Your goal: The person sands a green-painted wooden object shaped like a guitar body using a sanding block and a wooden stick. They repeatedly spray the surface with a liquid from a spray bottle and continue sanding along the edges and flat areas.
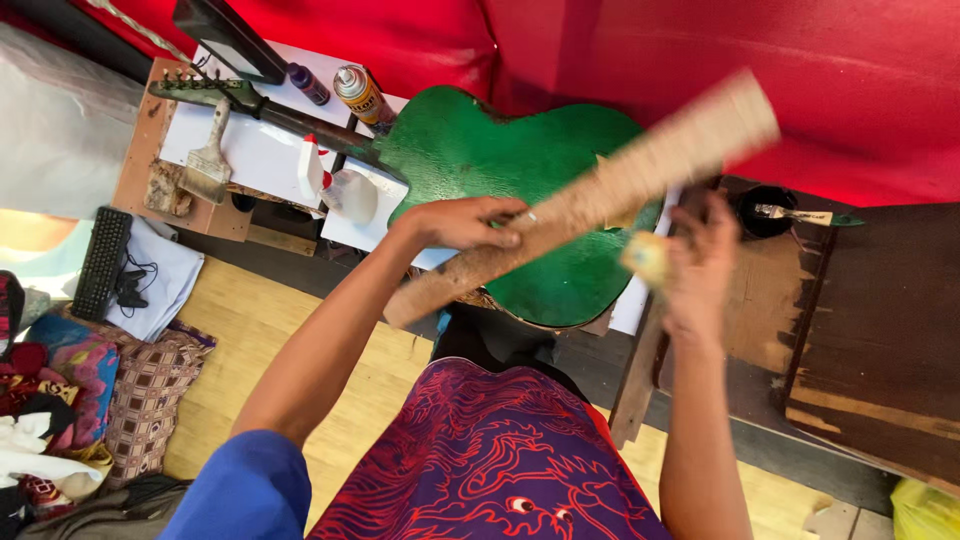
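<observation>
Patterned purple cloth [490,460] is being overlooked while, above the green guitar [520,170], a long wooden strip [590,195] is being gripped steady by the left hand [465,222] as a small yellowish pad [647,257] is being pinched by the right hand [700,265] beside it.
</observation>
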